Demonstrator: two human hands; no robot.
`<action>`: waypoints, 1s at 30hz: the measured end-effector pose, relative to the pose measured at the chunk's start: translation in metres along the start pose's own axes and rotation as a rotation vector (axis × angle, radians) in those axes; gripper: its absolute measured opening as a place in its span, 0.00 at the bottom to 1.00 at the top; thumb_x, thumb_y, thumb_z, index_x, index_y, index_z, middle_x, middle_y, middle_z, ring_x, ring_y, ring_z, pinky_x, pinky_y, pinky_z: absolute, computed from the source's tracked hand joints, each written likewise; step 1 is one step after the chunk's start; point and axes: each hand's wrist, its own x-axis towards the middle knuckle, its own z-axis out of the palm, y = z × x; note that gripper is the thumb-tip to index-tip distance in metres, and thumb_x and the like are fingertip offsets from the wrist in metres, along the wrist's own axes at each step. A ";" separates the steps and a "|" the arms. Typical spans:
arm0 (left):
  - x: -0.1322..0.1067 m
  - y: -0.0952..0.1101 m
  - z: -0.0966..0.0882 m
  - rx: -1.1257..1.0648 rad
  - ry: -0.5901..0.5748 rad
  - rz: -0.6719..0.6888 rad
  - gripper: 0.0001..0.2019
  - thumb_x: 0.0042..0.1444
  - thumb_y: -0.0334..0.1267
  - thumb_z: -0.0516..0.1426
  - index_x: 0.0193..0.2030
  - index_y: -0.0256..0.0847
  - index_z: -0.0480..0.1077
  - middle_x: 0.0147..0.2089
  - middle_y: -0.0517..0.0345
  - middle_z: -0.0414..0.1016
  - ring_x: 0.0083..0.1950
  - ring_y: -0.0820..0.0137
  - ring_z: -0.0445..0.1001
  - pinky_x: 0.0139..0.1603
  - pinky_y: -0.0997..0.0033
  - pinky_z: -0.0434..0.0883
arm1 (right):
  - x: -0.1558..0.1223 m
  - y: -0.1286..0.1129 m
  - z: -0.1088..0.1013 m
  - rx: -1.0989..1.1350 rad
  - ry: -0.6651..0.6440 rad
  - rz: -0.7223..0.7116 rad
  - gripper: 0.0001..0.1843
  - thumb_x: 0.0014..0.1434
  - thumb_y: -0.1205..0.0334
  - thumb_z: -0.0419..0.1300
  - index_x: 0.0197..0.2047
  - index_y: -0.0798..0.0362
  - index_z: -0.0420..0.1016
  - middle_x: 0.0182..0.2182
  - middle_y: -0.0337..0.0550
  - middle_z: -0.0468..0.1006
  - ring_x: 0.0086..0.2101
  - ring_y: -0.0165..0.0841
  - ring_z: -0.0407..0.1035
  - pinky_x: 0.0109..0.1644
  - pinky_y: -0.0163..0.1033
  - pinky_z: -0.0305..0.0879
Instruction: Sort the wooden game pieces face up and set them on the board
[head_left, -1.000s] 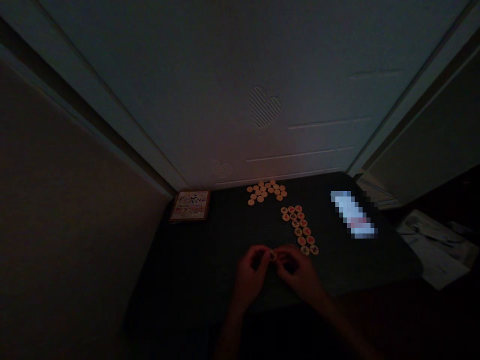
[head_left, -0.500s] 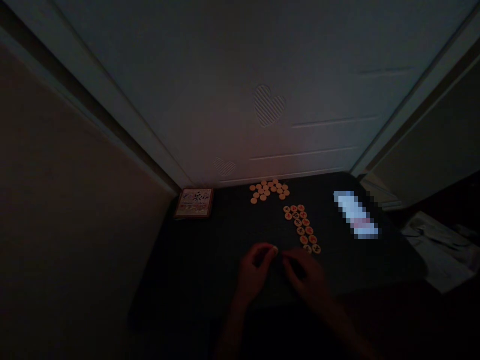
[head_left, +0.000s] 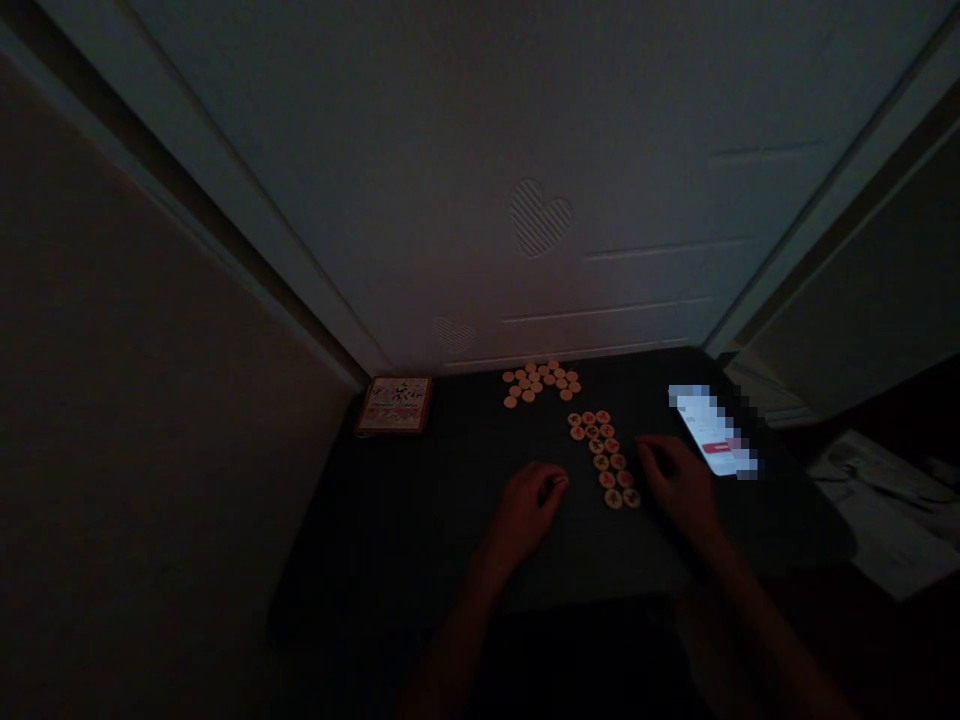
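Note:
Between the thumb and fingers of my left hand [head_left: 529,505] is a round Chinese chess piece [head_left: 562,481], seen nearly edge-on. My right hand [head_left: 679,485] is to the right of the laid-out pieces, its fingertips pinched together; whether anything is between them is too dark to see. Between the two hands runs a block of face-up Chinese chess pieces [head_left: 601,462] with red and dark characters, mostly in two columns. Farther back, near the white panel, lies a loose cluster of pale, blank-looking pieces [head_left: 534,380].
A flat box with a printed lid [head_left: 395,405] sits at the table's back left. On the right lies a lit phone [head_left: 709,430], partly pixelated. The dark table [head_left: 420,530] meets a white panel [head_left: 375,200] with heart reliefs. Papers [head_left: 892,520] are beyond the right edge.
My right hand has moved away from the left, rightward and farther forward, past the columns of pieces. My left hand has shifted slightly forward and right, still holding its piece.

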 end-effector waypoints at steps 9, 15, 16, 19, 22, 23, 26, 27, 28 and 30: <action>0.042 -0.008 -0.002 0.203 -0.067 0.133 0.07 0.67 0.40 0.57 0.45 0.47 0.77 0.47 0.57 0.77 0.45 0.67 0.77 0.49 0.66 0.73 | -0.005 0.009 0.006 0.014 -0.026 0.021 0.19 0.67 0.47 0.56 0.47 0.50 0.79 0.44 0.50 0.82 0.43 0.43 0.77 0.48 0.48 0.72; 0.044 -0.010 -0.004 0.192 -0.094 0.149 0.08 0.66 0.42 0.58 0.48 0.46 0.76 0.48 0.55 0.78 0.43 0.66 0.76 0.49 0.64 0.73 | -0.005 0.008 0.005 0.027 -0.039 0.013 0.18 0.67 0.47 0.56 0.47 0.50 0.79 0.44 0.50 0.82 0.43 0.43 0.77 0.49 0.49 0.73; 0.043 -0.012 -0.005 0.180 -0.102 0.158 0.08 0.65 0.41 0.59 0.48 0.46 0.76 0.49 0.55 0.78 0.43 0.66 0.76 0.49 0.64 0.73 | -0.005 0.008 0.005 0.025 -0.037 0.011 0.18 0.67 0.47 0.56 0.47 0.50 0.79 0.44 0.50 0.82 0.43 0.43 0.77 0.48 0.49 0.73; 0.041 -0.017 -0.005 0.157 -0.101 0.170 0.08 0.62 0.37 0.60 0.48 0.46 0.76 0.49 0.55 0.78 0.43 0.66 0.76 0.49 0.63 0.73 | -0.005 0.006 0.005 0.017 -0.039 0.017 0.18 0.67 0.47 0.56 0.46 0.50 0.80 0.43 0.50 0.82 0.42 0.43 0.77 0.47 0.48 0.73; 0.041 -0.019 -0.002 0.159 -0.073 0.175 0.08 0.63 0.36 0.59 0.47 0.47 0.77 0.48 0.55 0.79 0.44 0.66 0.77 0.49 0.63 0.73 | -0.005 0.006 0.005 0.022 -0.053 0.027 0.17 0.67 0.48 0.56 0.45 0.49 0.80 0.43 0.49 0.82 0.43 0.43 0.77 0.48 0.48 0.73; 0.041 -0.019 -0.001 0.166 -0.063 0.176 0.08 0.64 0.37 0.59 0.48 0.47 0.77 0.48 0.55 0.79 0.45 0.66 0.77 0.50 0.63 0.73 | -0.005 0.006 0.005 0.023 -0.050 0.028 0.17 0.67 0.48 0.56 0.46 0.49 0.80 0.44 0.50 0.82 0.43 0.43 0.77 0.48 0.48 0.73; 0.042 -0.019 0.002 0.197 -0.059 0.190 0.08 0.66 0.38 0.57 0.49 0.47 0.77 0.49 0.54 0.79 0.47 0.65 0.77 0.51 0.63 0.73 | -0.005 0.006 0.005 0.026 -0.049 0.034 0.18 0.67 0.48 0.56 0.46 0.50 0.80 0.45 0.50 0.82 0.44 0.43 0.77 0.48 0.48 0.74; 0.042 -0.018 0.003 0.208 -0.056 0.195 0.09 0.67 0.39 0.57 0.49 0.47 0.77 0.49 0.54 0.79 0.48 0.65 0.77 0.51 0.62 0.73 | -0.005 0.006 0.005 0.025 -0.051 0.040 0.18 0.67 0.47 0.56 0.47 0.50 0.80 0.45 0.50 0.82 0.44 0.43 0.77 0.48 0.48 0.74; 0.042 -0.018 0.004 0.216 -0.053 0.199 0.09 0.67 0.39 0.56 0.49 0.47 0.76 0.49 0.54 0.79 0.49 0.65 0.77 0.52 0.62 0.73 | -0.005 0.006 0.005 0.025 -0.053 0.045 0.18 0.67 0.47 0.56 0.47 0.50 0.80 0.45 0.50 0.82 0.44 0.43 0.77 0.48 0.48 0.74; 0.042 -0.019 0.004 0.225 -0.046 0.207 0.09 0.68 0.39 0.56 0.50 0.47 0.76 0.50 0.54 0.79 0.51 0.64 0.77 0.53 0.61 0.73 | -0.005 0.006 0.005 0.024 -0.060 0.048 0.18 0.67 0.47 0.56 0.47 0.49 0.80 0.45 0.49 0.82 0.44 0.43 0.77 0.48 0.48 0.74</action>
